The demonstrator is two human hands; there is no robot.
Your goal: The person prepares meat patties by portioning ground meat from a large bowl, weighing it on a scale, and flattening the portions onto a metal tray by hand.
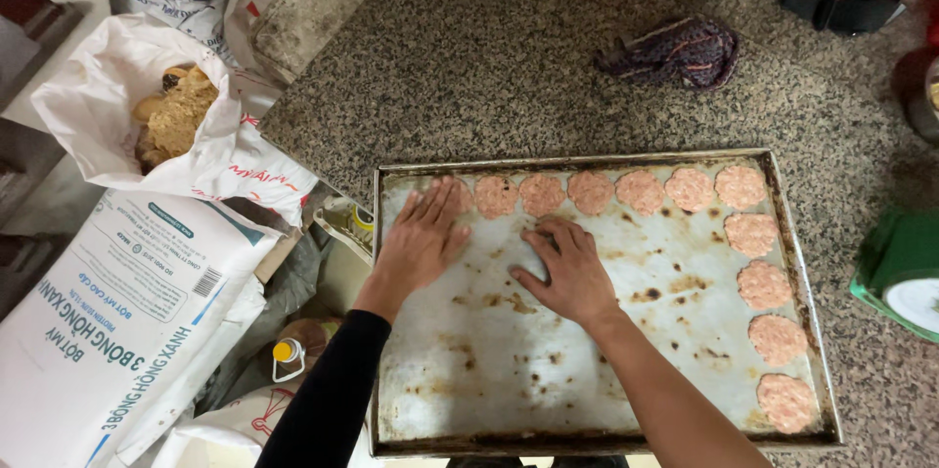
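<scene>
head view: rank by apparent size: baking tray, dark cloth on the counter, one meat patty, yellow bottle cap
1. baking tray, by far the largest.
2. dark cloth.
3. meat patty.
4. yellow bottle cap, smallest.
The cap sits lower than the counter, farther from the camera, so its true rank against the patty is unsure.

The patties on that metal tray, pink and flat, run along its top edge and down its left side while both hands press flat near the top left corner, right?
Not quite. In the head view the patties run along the tray's top edge and down its right side, not its left. The left hand and right hand do press flat near the top left.
</scene>
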